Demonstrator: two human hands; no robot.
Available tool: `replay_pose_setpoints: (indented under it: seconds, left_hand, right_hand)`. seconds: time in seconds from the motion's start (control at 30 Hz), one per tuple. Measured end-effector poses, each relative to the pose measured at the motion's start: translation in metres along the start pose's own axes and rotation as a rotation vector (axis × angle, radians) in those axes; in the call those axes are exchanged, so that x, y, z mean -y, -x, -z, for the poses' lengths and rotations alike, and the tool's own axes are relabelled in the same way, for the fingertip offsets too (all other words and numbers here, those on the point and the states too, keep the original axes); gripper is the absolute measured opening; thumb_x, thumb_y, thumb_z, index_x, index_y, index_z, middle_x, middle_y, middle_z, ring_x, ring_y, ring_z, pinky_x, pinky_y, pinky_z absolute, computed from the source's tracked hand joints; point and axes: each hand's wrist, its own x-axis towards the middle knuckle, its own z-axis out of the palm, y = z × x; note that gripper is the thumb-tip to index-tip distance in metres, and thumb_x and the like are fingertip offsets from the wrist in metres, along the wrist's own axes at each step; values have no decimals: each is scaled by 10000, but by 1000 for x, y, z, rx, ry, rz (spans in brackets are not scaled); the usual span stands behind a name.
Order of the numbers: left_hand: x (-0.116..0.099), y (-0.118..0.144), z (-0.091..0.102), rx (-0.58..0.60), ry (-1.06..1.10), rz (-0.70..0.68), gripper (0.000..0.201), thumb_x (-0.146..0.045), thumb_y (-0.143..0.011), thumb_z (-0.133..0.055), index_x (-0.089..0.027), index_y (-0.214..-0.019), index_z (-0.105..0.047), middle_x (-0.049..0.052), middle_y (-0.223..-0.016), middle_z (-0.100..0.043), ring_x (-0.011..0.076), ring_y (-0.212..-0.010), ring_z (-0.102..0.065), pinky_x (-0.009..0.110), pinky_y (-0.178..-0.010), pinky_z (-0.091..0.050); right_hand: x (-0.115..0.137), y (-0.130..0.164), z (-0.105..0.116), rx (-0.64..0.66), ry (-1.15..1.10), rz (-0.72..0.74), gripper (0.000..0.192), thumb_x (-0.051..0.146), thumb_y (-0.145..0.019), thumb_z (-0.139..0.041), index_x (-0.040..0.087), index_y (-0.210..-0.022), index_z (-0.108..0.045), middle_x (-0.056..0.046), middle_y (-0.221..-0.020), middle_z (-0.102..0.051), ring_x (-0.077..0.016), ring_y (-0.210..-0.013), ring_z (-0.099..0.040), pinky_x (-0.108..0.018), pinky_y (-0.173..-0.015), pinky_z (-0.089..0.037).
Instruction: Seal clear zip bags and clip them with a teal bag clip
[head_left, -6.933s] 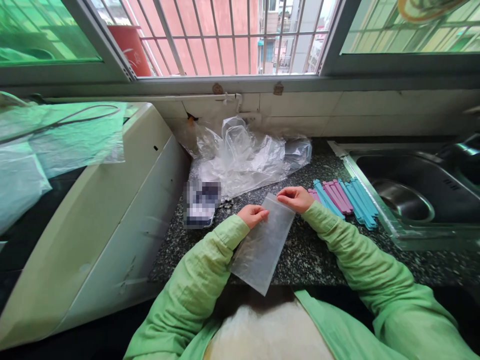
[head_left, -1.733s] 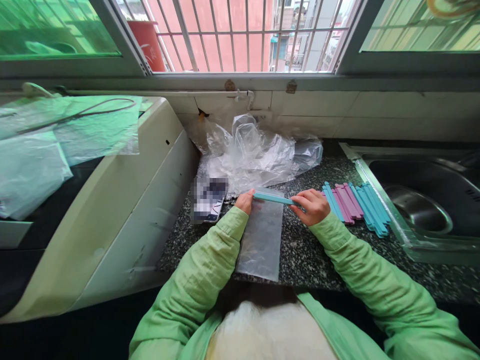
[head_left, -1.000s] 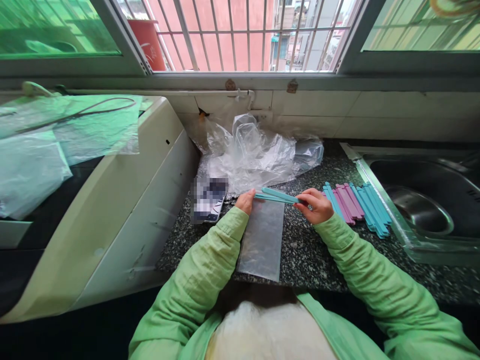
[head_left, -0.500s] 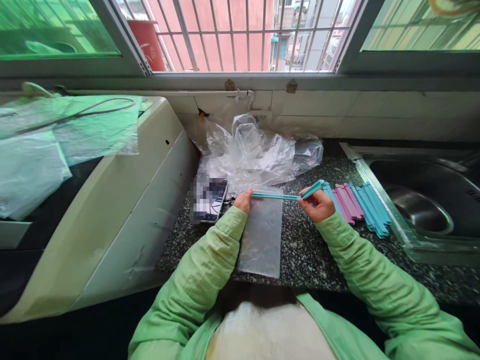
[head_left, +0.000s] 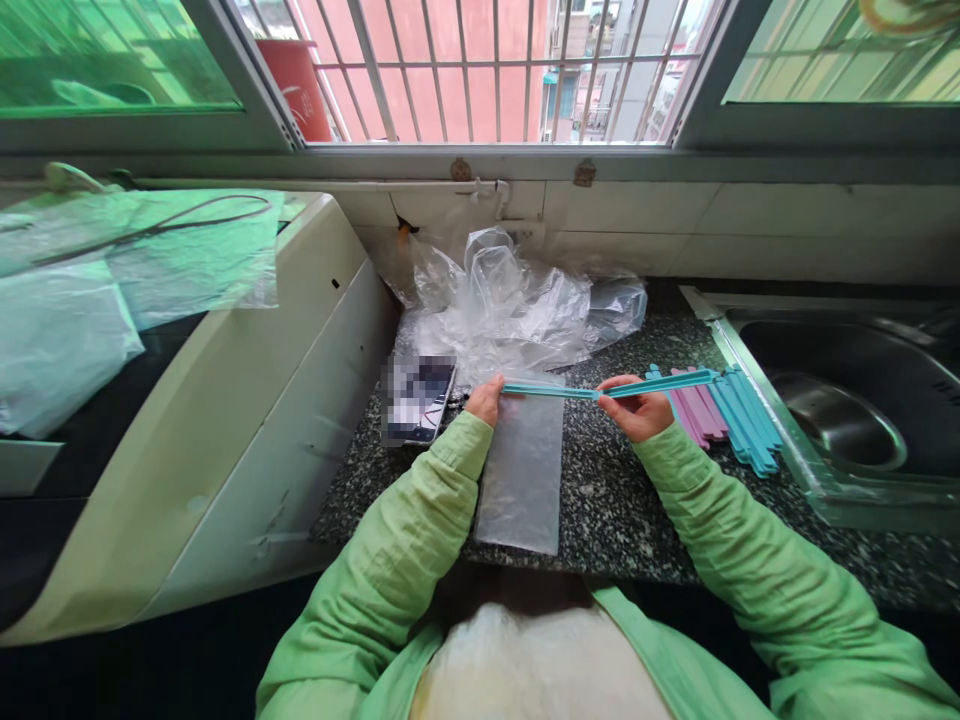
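One flat, translucent plastic bag (head_left: 521, 480) lay on the black, speckled stone table (head_left: 622, 520). One slender turquoise plastic clip (head_left: 546, 391), opened at its hinge, crossed the bag's far end. The left hand (head_left: 484, 402) pinched one clip end between its fingers at the bag's left edge; the right hand's (head_left: 639, 410) fingers pinched the hinge, right of the bag. Pink and turquoise plastic strips (head_left: 742, 420) lay farther right of the bag.

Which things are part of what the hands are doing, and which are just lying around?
Part of it:
Opened blue clip, held by the left hand and right hand
Clear flat bag, under the clip
Probably the other clips, on the right

Seemingly just lying around:
Phone
Crumpled plastic
Red bucket, at the back
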Motion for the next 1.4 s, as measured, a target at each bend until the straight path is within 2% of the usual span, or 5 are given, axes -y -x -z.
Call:
replay_pose_setpoints:
  seconds: [0.4,0.7,0.9,1.13,1.4]
  left_hand:
    - [-11,4,-4,-28,-176,106,472,-381,-846,-343,-105,-641,-667,28,-382,-520,95,-336,-382,234,-364,-329]
    - [-8,-1,2,-40,-269,-3,409,-420,-819,-415,-109,-816,-680,38,-498,-590,153,-556,-544,265,-563,-450]
    - [-11,1,-1,9,-180,188,535,-544,-799,-365,-123,-659,-665,16,-381,-502,96,-356,-424,236,-397,-360]
    - [3,-5,2,124,-5,124,210,-308,-579,-680,-120,-654,-623,-38,-429,-490,71,-404,-433,202,-435,-345]
    - [-1,1,2,197,-6,131,171,-207,-544,-622,-122,-692,-635,-53,-430,-477,47,-385,-380,173,-410,-261]
  right_hand:
    - [-2,4,-5,-17,-81,-78,246,413,-689,-616,220,-842,-605,-15,-678,-651,-139,-536,-612,-263,-509,-534]
    - [-10,1,0,13,135,53,251,434,-709,-582,203,-796,-626,-36,-730,-656,-101,-465,-540,-233,-445,-494]
    - [-12,0,0,22,191,103,216,401,-719,-573,200,-782,-623,-33,-733,-649,-104,-469,-540,-241,-451,-492]
    - [-14,-1,1,22,220,111,184,381,-719,-570,211,-770,-617,-22,-700,-640,-104,-453,-526,-247,-433,-489]
    - [-6,1,0,-115,192,95,228,428,-722,-566,213,-773,-622,-37,-720,-641,-131,-521,-573,-272,-491,-514]
